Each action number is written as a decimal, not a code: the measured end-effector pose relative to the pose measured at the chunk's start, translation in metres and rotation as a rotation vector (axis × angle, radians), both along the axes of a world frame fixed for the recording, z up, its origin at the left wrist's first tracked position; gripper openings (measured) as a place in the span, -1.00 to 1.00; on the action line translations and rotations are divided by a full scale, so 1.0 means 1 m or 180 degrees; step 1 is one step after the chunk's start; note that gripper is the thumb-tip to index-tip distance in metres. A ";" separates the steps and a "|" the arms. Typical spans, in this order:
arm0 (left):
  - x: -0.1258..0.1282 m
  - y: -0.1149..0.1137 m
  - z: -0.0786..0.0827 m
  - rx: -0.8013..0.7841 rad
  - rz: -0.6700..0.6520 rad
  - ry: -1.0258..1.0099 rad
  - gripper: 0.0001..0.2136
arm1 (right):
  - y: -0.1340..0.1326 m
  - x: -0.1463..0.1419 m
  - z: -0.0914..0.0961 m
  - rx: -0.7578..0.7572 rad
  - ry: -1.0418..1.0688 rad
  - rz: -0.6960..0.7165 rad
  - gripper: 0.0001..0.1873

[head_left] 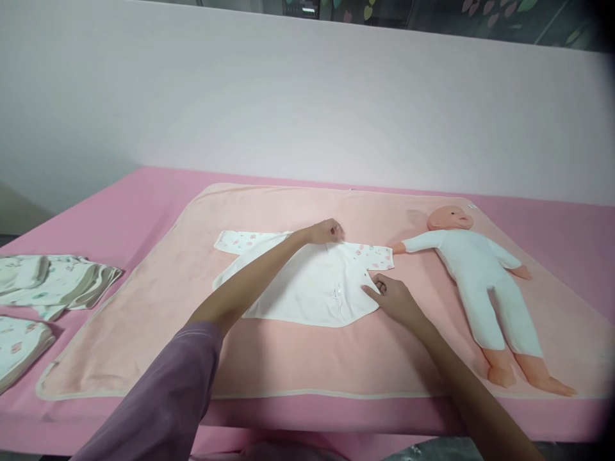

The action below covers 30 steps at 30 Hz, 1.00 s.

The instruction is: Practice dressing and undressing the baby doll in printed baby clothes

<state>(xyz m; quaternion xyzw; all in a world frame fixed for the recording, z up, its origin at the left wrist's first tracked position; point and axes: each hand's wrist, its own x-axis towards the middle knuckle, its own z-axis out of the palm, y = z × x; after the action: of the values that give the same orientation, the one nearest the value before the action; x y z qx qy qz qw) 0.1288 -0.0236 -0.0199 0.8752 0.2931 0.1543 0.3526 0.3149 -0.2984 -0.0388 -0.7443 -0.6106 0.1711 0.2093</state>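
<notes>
A white baby shirt [298, 288] with printed sleeves lies spread out on a peach blanket [144, 333]. At its upper edge near the neckline, my left hand [327, 231] is closed with curled fingers, pinching the cloth there. My left forearm crosses over the shirt and hides part of its left side. My right hand [393, 298] grips the shirt's right edge between thumb and fingers, just below the right sleeve. To the right lies a baby doll [480, 269] with a white cloth body, on its back; its outstretched hand is close to the sleeve's cuff.
Folded baby clothes [62, 285] in white and green lie at the left on the pink table cover [125, 205]. Another folded printed garment [22, 346] sits in front of them. A white partition [307, 102] stands along the back.
</notes>
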 end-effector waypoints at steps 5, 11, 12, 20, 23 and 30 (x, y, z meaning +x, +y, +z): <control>-0.030 -0.038 -0.017 0.1151 0.0079 -0.0303 -0.73 | -0.005 -0.020 0.003 0.1187 -0.0720 0.0190 -0.52; -0.055 -0.068 -0.035 0.1198 -0.0521 0.0351 -0.42 | -0.023 -0.067 0.000 0.0624 -0.0655 0.2283 -0.33; -0.056 -0.069 -0.035 0.1190 -0.0535 0.0393 -0.40 | -0.024 -0.069 0.000 0.0523 -0.0609 0.2380 -0.32; -0.153 -0.032 -0.012 0.1367 0.0423 0.0284 -0.23 | 0.020 0.006 0.009 0.0916 -0.0707 0.1148 -0.43; -0.227 0.006 -0.005 0.1160 0.1164 0.0898 -0.22 | 0.056 0.055 0.013 0.0870 -0.0933 0.0525 -0.44; -0.293 0.049 0.026 0.0409 0.1740 0.1885 -0.52 | 0.113 0.105 0.022 -0.0179 -0.1481 0.0695 -0.49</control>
<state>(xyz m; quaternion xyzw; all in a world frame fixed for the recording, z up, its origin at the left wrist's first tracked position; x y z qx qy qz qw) -0.1640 0.0252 0.0063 0.7919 0.5935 0.0016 0.1436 0.4201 -0.1855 -0.0164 -0.6988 -0.7142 0.0338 0.0227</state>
